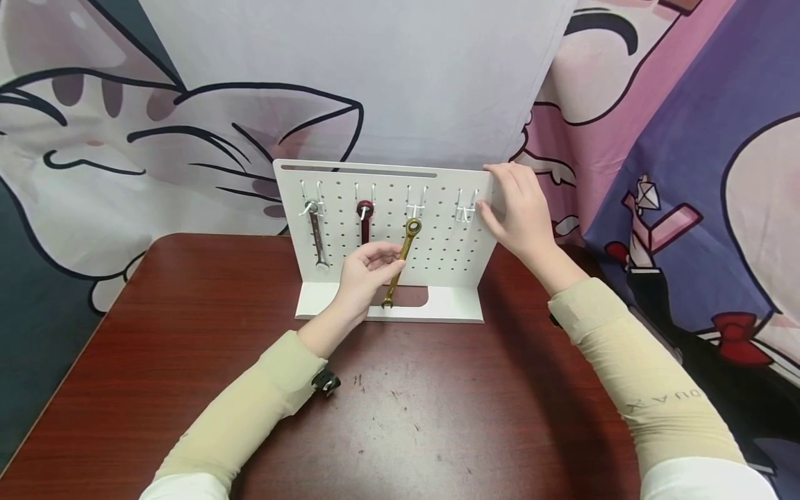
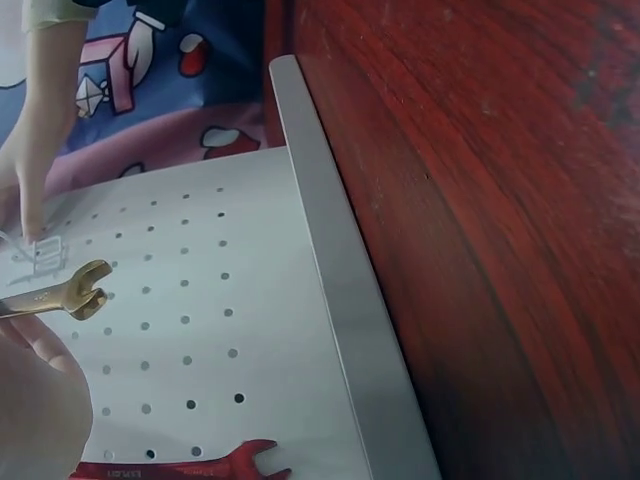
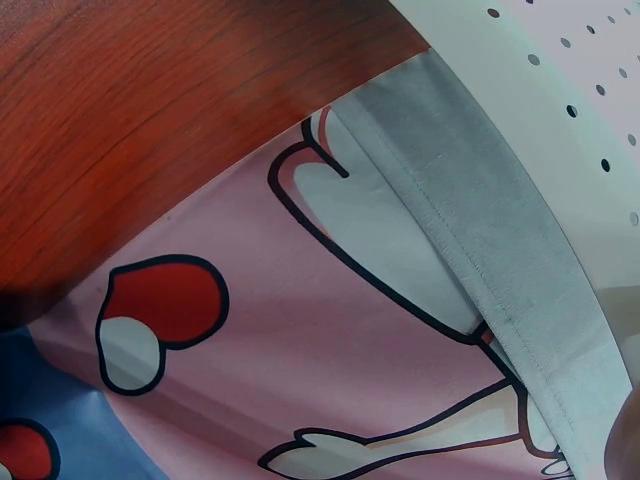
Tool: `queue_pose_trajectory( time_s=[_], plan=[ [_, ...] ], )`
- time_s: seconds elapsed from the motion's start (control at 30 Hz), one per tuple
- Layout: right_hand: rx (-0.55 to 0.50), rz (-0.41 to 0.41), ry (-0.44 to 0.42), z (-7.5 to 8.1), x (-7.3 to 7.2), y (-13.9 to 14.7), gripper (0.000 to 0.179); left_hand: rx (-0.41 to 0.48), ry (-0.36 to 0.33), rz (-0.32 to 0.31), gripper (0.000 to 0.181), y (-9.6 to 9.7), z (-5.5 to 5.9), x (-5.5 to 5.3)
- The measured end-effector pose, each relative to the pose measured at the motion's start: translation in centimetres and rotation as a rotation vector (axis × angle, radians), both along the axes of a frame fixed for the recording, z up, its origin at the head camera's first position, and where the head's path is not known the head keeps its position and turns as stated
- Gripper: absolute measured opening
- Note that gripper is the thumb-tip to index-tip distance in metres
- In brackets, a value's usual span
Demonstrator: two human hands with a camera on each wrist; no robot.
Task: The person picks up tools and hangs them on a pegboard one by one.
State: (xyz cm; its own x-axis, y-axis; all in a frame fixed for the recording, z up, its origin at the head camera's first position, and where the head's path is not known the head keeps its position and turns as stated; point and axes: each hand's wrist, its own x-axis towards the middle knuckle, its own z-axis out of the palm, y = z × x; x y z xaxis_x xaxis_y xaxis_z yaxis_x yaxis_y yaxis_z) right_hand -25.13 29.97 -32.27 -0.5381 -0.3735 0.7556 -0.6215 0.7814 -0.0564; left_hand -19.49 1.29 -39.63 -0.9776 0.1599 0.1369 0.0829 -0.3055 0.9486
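Observation:
My left hand (image 1: 362,278) pinches a gold combination wrench (image 1: 407,243) between thumb and fingers. Its ring end points up, just below the third hook (image 1: 415,210) of a white pegboard (image 1: 478,262); the open end (image 2: 84,292) hangs down near the base. With fingers over the top and thumb on the front, my right hand (image 1: 521,212) holds the board's upper right corner. A silver wrench (image 1: 317,239) hangs from the leftmost hook, and a dark red wrench (image 1: 365,229) from the second, its lower part hidden behind my left hand.
The fourth hook (image 1: 464,214) bears no tool, close to my right thumb. The board stands on its flat white base (image 1: 456,305) on a reddish-brown table (image 1: 425,410). Cartoon-printed cloth (image 1: 237,160) hangs behind and to the right.

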Motion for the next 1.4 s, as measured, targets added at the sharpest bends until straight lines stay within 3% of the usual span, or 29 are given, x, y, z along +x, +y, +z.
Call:
queue_pose_trajectory(
  time_s=[0.43,0.87,1.13,1.4],
  plan=[
    [0.014,0.003,0.008,0.4,-0.3,-0.6,0.050,0.044,-0.016,0.061,0.024,1.0,-0.4,-1.4],
    [0.011,-0.006,-0.006,0.4,-0.1,-0.3,0.051,0.026,-0.038,0.109,0.027,1.8,-0.8,-2.5],
    [-0.019,0.006,0.035,0.1,-0.4,-0.2,0.051,0.040,0.003,0.176,0.024,2.4,-1.1,-3.2],
    [-0.050,-0.002,0.095,-0.6,-0.4,-0.3,0.052,0.008,0.003,0.241,0.024,3.4,-1.1,-3.5]
  ],
)
